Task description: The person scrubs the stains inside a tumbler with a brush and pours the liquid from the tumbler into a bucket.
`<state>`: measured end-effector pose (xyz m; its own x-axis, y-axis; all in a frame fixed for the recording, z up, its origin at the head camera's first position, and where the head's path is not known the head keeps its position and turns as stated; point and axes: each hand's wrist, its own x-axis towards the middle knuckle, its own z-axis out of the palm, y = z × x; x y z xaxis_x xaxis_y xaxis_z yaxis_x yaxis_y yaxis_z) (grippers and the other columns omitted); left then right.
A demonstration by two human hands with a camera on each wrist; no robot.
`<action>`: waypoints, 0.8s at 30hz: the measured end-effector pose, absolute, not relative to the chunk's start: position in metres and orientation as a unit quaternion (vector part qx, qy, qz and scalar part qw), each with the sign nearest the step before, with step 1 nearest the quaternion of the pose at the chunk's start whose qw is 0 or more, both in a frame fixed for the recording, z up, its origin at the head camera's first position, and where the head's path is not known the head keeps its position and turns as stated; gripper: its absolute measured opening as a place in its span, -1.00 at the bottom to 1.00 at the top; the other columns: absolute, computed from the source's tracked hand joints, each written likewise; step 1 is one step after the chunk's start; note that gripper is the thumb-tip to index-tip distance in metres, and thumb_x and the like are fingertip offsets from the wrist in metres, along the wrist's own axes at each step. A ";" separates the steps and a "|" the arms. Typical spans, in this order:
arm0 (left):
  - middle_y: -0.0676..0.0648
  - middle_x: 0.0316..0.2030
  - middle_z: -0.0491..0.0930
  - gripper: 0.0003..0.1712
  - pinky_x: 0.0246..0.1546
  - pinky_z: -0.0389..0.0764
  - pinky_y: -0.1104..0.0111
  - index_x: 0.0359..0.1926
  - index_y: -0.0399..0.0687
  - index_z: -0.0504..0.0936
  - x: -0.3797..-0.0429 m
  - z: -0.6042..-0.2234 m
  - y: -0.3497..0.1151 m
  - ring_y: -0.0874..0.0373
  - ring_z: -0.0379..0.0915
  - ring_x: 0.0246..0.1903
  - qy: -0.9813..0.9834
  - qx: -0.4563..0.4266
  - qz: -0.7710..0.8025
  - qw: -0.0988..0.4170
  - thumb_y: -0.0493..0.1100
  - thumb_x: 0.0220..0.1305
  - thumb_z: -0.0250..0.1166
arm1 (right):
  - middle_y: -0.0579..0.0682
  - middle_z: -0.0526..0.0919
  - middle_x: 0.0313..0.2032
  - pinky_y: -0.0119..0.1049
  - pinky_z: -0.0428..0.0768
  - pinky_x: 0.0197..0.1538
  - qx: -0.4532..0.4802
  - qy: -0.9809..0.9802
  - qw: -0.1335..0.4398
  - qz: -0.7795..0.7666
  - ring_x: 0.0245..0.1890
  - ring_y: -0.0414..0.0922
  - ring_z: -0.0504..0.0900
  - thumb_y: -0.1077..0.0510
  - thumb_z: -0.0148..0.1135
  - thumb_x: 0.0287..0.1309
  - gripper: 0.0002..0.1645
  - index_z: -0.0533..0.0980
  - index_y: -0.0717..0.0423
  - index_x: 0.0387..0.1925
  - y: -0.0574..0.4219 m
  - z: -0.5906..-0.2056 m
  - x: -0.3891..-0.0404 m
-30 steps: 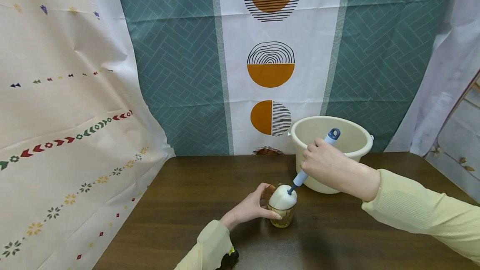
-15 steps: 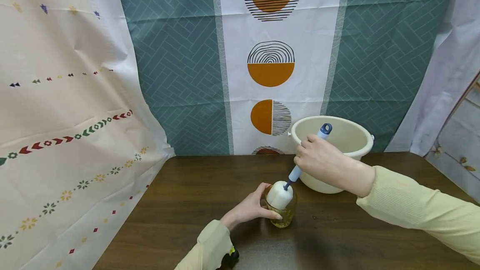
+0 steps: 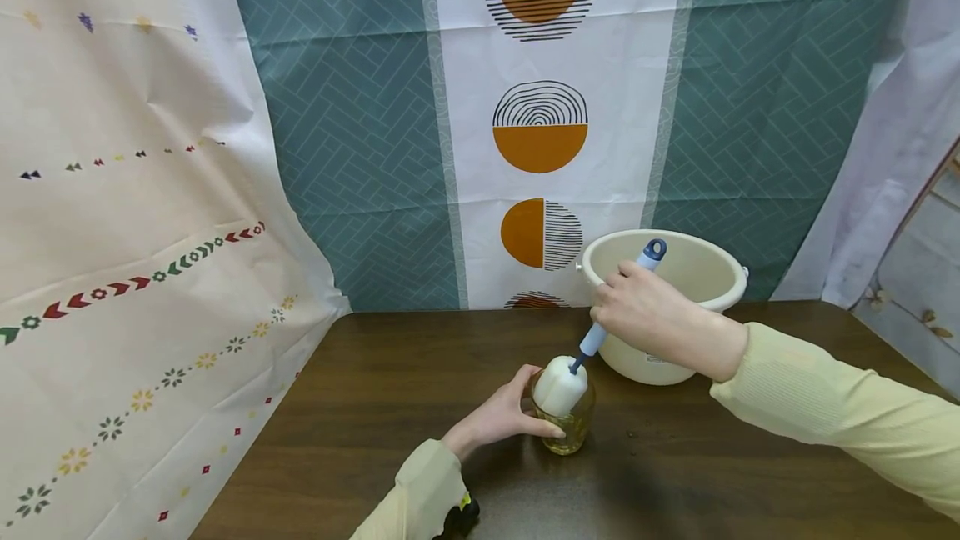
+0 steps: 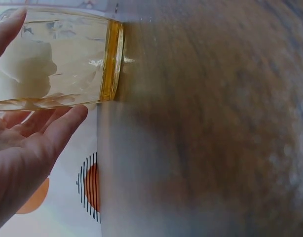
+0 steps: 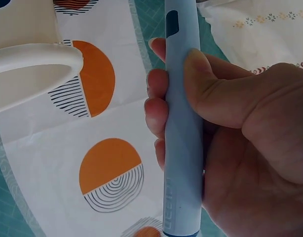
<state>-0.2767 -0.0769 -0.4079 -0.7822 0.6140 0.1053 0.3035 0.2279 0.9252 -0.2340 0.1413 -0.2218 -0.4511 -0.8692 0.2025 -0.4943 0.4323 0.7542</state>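
In the head view, my left hand point(image 3: 498, 417) grips an amber-tinted glass cup point(image 3: 574, 433) low over the dark table, thumb in front and fingers behind. The left wrist view shows the cup's clear wall and thick yellow base point(image 4: 112, 61), with a pale sponge point(image 4: 28, 69) inside. That white sponge head point(image 3: 559, 387) belongs to a cup brush, tilted in the cup with its top above the rim. My right hand point(image 3: 643, 311) holds the brush by its light-blue handle point(image 3: 593, 339). In the right wrist view, fingers and thumb wrap the handle point(image 5: 183, 143).
A cream bucket point(image 3: 720, 265) stands behind my right hand at the back of the brown wooden table point(image 3: 420, 357). Patterned cloth point(image 3: 360, 123) hangs behind the table, and a white embroidered cloth point(image 3: 150, 257) drapes along the left. Small drops point(image 3: 630, 434) lie right of the cup.
My right hand has shifted left and slightly upward with the brush, and the sponge head now sits further left and a little higher in the cup. My left hand stays in place.
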 end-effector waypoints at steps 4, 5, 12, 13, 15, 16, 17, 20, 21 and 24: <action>0.05 -0.06 0.38 -0.23 -0.09 0.38 0.40 0.12 -0.03 0.19 -0.277 -0.408 -0.077 0.23 0.32 -0.04 0.770 0.300 0.545 0.143 -0.18 -0.08 0.45 | -0.05 0.44 -0.64 -0.28 0.26 -0.47 0.424 -0.795 0.306 -0.308 -0.62 -0.10 0.39 0.21 0.49 -0.37 -0.76 0.52 0.00 -0.64 0.143 -0.222 -0.234; 0.05 -0.06 0.38 -0.22 -0.09 0.38 0.40 0.12 -0.03 0.19 -0.277 -0.408 -0.077 0.24 0.32 -0.04 0.770 0.301 0.545 0.142 -0.17 -0.08 0.45 | -0.05 0.43 -0.65 -0.28 0.26 -0.47 0.424 -0.795 0.308 -0.306 -0.62 -0.10 0.38 0.21 0.49 -0.37 -0.76 0.51 0.00 -0.65 0.143 -0.222 -0.234; 0.05 -0.08 0.41 -0.24 -0.09 0.38 0.38 0.09 -0.01 0.21 -0.276 -0.409 -0.078 0.23 0.33 -0.05 0.768 0.307 0.545 0.138 -0.16 -0.09 0.46 | -0.04 0.36 -0.71 -0.31 0.24 -0.51 0.413 -0.799 0.316 -0.302 -0.66 -0.13 0.32 0.21 0.48 -0.35 -0.76 0.51 0.00 -0.68 0.146 -0.222 -0.231; 0.06 -0.08 0.41 -0.25 -0.09 0.38 0.38 0.09 -0.01 0.21 -0.276 -0.410 -0.078 0.23 0.33 -0.04 0.770 0.307 0.543 0.137 -0.16 -0.09 0.46 | -0.04 0.35 -0.72 -0.30 0.24 -0.51 0.410 -0.801 0.314 -0.304 -0.66 -0.13 0.32 0.21 0.48 -0.36 -0.75 0.49 0.01 -0.69 0.146 -0.222 -0.231; 0.06 -0.07 0.41 -0.25 -0.08 0.37 0.37 0.09 0.01 0.22 -0.276 -0.410 -0.078 0.24 0.32 -0.03 0.770 0.308 0.541 0.137 -0.15 -0.08 0.45 | -0.04 0.34 -0.72 -0.30 0.24 -0.50 0.404 -0.804 0.309 -0.308 -0.66 -0.13 0.32 0.21 0.48 -0.36 -0.73 0.46 0.01 -0.72 0.146 -0.222 -0.230; 0.06 -0.07 0.41 -0.26 -0.08 0.37 0.37 0.09 0.01 0.22 -0.276 -0.410 -0.078 0.24 0.31 -0.02 0.770 0.308 0.542 0.137 -0.15 -0.08 0.45 | -0.04 0.34 -0.72 -0.30 0.25 -0.50 0.400 -0.807 0.305 -0.310 -0.66 -0.12 0.33 0.21 0.47 -0.36 -0.72 0.45 0.02 -0.73 0.146 -0.222 -0.230; 0.06 -0.07 0.41 -0.26 -0.08 0.37 0.36 0.09 0.02 0.22 -0.277 -0.411 -0.078 0.24 0.31 -0.01 0.769 0.309 0.543 0.138 -0.15 -0.08 0.45 | -0.04 0.34 -0.72 -0.29 0.25 -0.50 0.398 -0.809 0.301 -0.312 -0.66 -0.12 0.33 0.21 0.48 -0.36 -0.71 0.44 0.02 -0.74 0.146 -0.222 -0.230; 0.07 -0.07 0.41 -0.27 -0.08 0.37 0.36 0.08 0.03 0.22 -0.276 -0.411 -0.078 0.24 0.30 0.00 0.767 0.311 0.544 0.137 -0.15 -0.07 0.45 | -0.03 0.36 -0.71 -0.29 0.26 -0.49 0.391 -0.814 0.292 -0.313 -0.64 -0.11 0.35 0.21 0.49 -0.38 -0.69 0.44 0.03 -0.74 0.147 -0.223 -0.229; 0.07 -0.07 0.42 -0.27 -0.08 0.38 0.36 0.08 0.03 0.22 -0.276 -0.411 -0.078 0.24 0.30 0.00 0.767 0.311 0.545 0.137 -0.16 -0.07 0.45 | -0.03 0.36 -0.71 -0.28 0.27 -0.49 0.390 -0.816 0.292 -0.312 -0.64 -0.11 0.35 0.21 0.49 -0.39 -0.69 0.44 0.03 -0.74 0.147 -0.223 -0.229; 0.07 -0.07 0.41 -0.27 -0.10 0.39 0.35 0.07 0.02 0.23 -0.276 -0.411 -0.078 0.24 0.31 -0.01 0.766 0.311 0.547 0.135 -0.16 -0.08 0.45 | -0.02 0.38 -0.70 -0.28 0.27 -0.48 0.388 -0.817 0.289 -0.315 -0.64 -0.11 0.35 0.22 0.51 -0.40 -0.69 0.45 0.05 -0.74 0.147 -0.223 -0.227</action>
<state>-0.2760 -0.0779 -0.4113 -0.7701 0.6237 0.1341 0.3291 0.2084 0.9210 -0.2271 0.1468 -0.2231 -0.5320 -0.8152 0.2288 -0.4512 0.5016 0.7381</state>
